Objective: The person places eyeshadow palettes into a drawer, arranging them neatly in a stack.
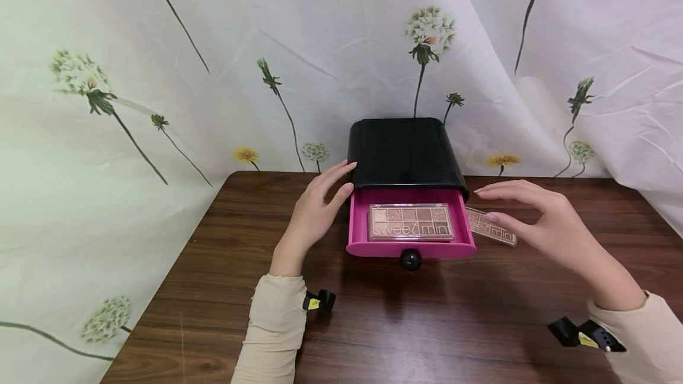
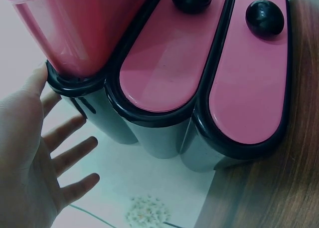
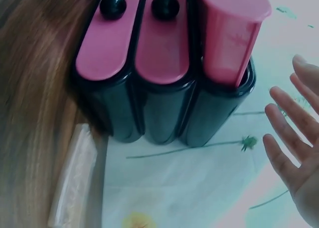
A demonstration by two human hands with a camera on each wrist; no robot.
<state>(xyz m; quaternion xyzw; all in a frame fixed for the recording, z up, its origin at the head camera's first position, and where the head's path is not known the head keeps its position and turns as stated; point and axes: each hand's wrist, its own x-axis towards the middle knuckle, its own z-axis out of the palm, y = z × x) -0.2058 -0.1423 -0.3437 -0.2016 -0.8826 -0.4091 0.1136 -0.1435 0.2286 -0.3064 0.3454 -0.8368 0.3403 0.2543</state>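
palette [image 1: 411, 222] lies inside pulled-out pink drawer [image 1: 368, 249] | drawer juts from top tier of black cabinet [image 1: 402, 153] | left hand [image 1: 313, 209]: fingers spread, thumb at cabinet's left front edge | right hand [image 1: 549, 224]: fingers apart, holding nothing, right of drawer | second palette [image 1: 493, 229] rests on wooden table [image 1: 427, 330]

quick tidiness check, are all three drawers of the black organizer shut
No, the top drawer stands pulled out of the black organizer, with a makeup palette lying inside it.
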